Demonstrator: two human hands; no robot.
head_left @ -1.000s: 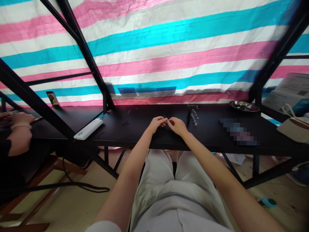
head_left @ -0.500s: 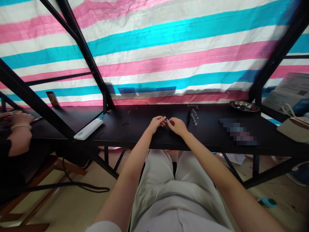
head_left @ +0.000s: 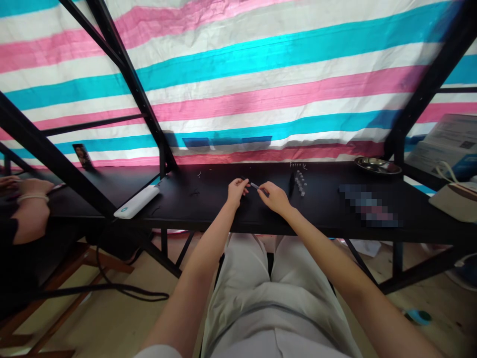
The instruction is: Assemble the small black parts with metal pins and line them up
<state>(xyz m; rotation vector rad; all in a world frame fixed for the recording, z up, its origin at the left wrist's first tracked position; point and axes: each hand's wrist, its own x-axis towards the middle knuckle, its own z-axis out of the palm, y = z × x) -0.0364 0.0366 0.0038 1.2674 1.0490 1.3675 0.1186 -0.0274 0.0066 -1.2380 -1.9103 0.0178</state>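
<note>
Both my hands rest on the black table [head_left: 208, 209] near its middle. My right hand [head_left: 275, 196] pinches a thin grey rod-like piece [head_left: 255, 186] that points left from its fingertips. My left hand [head_left: 237, 190] is curled closed just left of that piece, a small gap between them; what its fingers hold is too small to make out. A cluster of small clear vials [head_left: 300, 182] stands right of my right hand, with a slim black item [head_left: 291, 182] beside it.
A white power bank [head_left: 136, 202] lies at the left. A metal dish [head_left: 377, 165] sits at the back right. A phone [head_left: 82, 155] leans against the striped tarp. Another person's hand [head_left: 28, 190] is at the far left. Black frame bars cross the left side.
My hands have parted slightly: the left drew back to the left, and the grey piece now shows clear in my right fingertips.
</note>
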